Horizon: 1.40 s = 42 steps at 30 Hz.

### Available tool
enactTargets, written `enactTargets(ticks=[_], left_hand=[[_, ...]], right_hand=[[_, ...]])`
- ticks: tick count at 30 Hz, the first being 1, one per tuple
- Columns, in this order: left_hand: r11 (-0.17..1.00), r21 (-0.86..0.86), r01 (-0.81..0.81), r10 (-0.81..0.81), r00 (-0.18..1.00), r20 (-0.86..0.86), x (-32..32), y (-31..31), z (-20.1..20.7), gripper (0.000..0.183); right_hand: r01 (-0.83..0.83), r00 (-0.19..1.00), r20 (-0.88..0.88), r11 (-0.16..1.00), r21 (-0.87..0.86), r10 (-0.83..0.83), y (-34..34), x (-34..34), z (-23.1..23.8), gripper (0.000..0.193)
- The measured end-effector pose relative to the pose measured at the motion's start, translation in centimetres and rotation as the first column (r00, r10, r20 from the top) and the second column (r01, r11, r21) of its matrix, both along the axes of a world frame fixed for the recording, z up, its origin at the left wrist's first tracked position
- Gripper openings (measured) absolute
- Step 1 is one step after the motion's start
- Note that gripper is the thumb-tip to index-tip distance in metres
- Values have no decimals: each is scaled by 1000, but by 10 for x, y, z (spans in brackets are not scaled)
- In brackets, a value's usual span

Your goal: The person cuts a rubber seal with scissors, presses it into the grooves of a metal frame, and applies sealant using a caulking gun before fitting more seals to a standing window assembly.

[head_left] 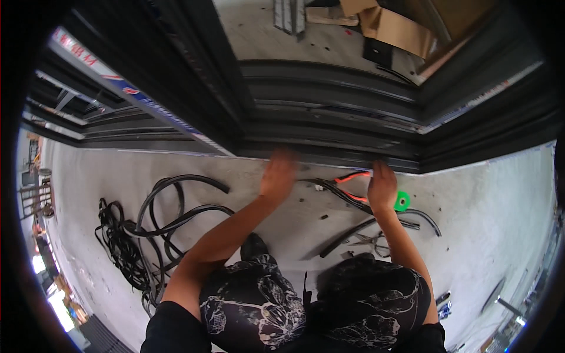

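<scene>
A large dark grey window or door frame [335,138] with grooved bars stands before me, its lower bar just above the floor. My left hand [278,175] is at the near edge of that bar, its fingers smeared by motion. Further right, my right hand [384,187] reaches up to the same bar, its stretched fingers together and touching the edge. Beside the right hand lies an orange-handled tool [353,175], partly hidden by black strips. A green roll of tape [402,201] is on the floor just right of that hand.
Coiled black rubber strips [120,238] and a thicker curved strip [176,226] lie at left. Metal scissors [376,242] and a short black strip [347,235] lie before my right knee. Cardboard [400,29] is beyond the frame. Printed film covers a bar at left.
</scene>
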<state>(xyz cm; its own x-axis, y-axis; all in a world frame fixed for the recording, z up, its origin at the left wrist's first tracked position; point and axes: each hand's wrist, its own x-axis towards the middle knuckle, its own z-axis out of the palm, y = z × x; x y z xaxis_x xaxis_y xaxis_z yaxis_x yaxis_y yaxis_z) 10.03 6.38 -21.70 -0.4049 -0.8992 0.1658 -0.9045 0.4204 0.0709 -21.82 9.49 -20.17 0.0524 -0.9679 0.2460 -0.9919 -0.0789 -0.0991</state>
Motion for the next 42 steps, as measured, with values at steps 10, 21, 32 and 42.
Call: enactTargets(ticks=[10,21,32,42], left_hand=[[996,-80,-30,25,998,-58,102,-5,-9,52],[984,-84,-160,171,973,155,191,-17,-106,38],[904,-237,356,-199,840,504,205,-50,-79,17],[998,57,19,-20,1000,6,64,-28,-8,18]], right_hand=[[53,990,119,984,171,-74,-6,35,15,46],[105,890,426,982,159,-164,62,23,34,52],[832,244,431,416,368,-869,402,-62,55,50],[819,-63,-99,-108,564,-993,483,-89,8,61]])
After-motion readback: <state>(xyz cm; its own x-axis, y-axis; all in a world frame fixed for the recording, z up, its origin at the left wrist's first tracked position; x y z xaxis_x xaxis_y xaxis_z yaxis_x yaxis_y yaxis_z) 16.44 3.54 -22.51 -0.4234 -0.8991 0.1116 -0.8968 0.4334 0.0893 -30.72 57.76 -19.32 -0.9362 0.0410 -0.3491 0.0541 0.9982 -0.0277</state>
